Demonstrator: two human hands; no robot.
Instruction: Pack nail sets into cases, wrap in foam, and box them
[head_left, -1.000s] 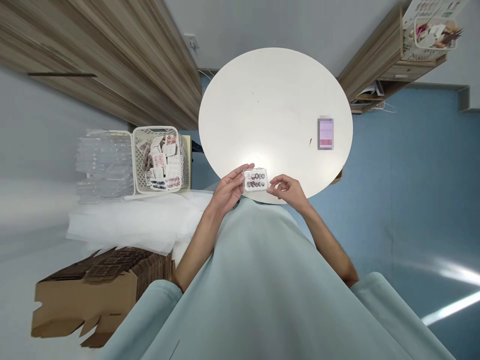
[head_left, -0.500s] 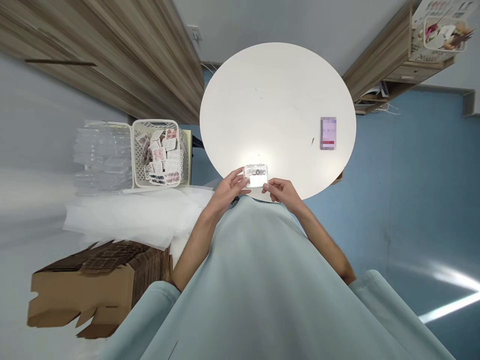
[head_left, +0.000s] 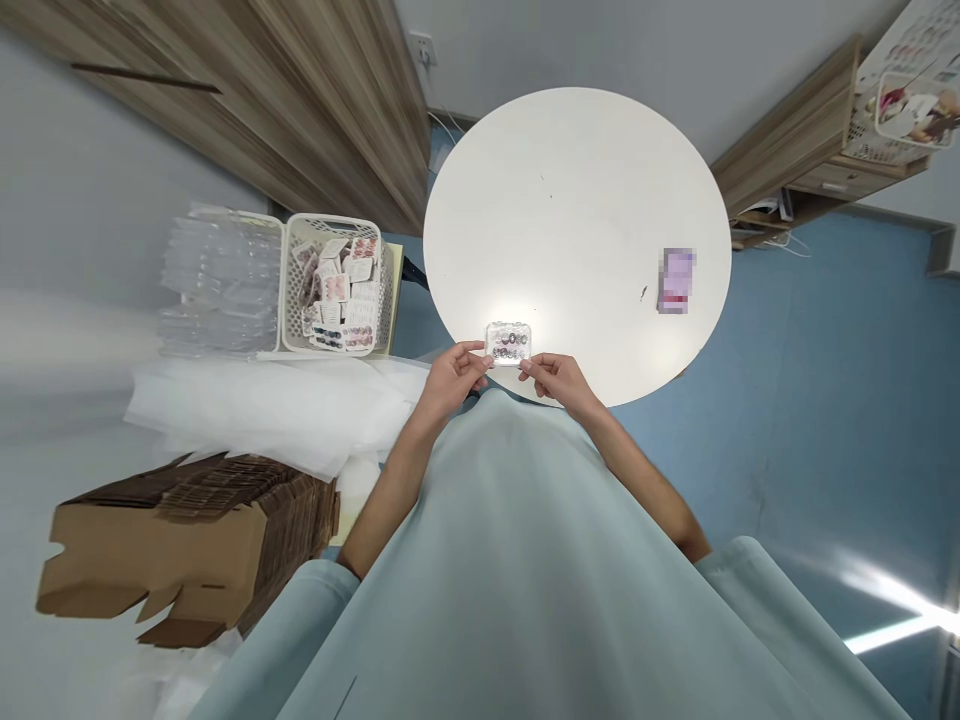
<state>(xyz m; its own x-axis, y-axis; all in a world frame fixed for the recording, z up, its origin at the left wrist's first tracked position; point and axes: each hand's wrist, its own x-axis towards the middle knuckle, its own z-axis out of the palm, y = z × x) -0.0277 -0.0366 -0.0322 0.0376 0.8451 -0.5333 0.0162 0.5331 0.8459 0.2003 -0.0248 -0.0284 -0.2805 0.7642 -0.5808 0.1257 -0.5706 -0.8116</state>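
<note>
Two Hands, One Clear Case

Clear case [head_left: 509, 343]: one, small, rounded corners, two rows of small round pieces inside (dark ones among them). Located over the near edge of the white table [head_left: 577, 220], directly before the wearer; whether it touches the tabletop cannot be told.

Left hand [head_left: 448, 378]: thumb and fingers pinched on the case's left side, remaining gap narrow.

Right hand [head_left: 561, 381]: thumb and fingertips drawn together at the case's lower right corner.

Also listed: one purple pixelated item [head_left: 677, 280], on the table toward its right edge; one white basket [head_left: 386, 300] of printed cards [head_left: 337, 288], left of the table; folded brown cardboard [head_left: 150, 560], lower left.
</note>
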